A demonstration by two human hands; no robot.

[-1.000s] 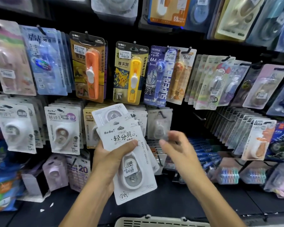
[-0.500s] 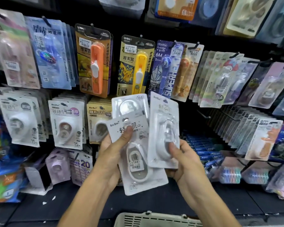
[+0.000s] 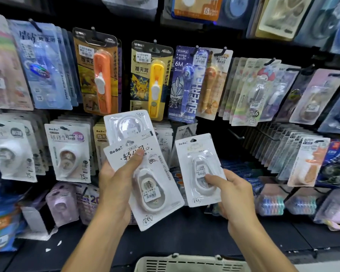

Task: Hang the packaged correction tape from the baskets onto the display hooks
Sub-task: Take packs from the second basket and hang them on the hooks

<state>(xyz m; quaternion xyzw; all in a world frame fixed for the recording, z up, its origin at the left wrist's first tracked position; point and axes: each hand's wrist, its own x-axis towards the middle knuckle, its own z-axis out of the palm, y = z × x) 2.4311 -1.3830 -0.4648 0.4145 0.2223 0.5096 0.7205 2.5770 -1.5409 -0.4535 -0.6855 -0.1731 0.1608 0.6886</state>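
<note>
Packs [image 3: 143,173] fanned in left hand [image 3: 116,185] (thumb on top); right hand [image 3: 232,195] pinches single pack [image 3: 199,165].

Centre frame: our left hand [image 3: 116,185] holds stacked white carded correction tape packs [image 3: 145,185]; our right hand [image 3: 232,193] holds a single white carded pack [image 3: 199,169] just right; beige slotted plastic basket [image 3: 190,264] bottom centre.

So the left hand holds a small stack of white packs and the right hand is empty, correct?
Not quite. The left hand does hold a small stack of white packs, but the right hand is not empty: the head view shows it pinching a single white pack by its lower edge.
</note>
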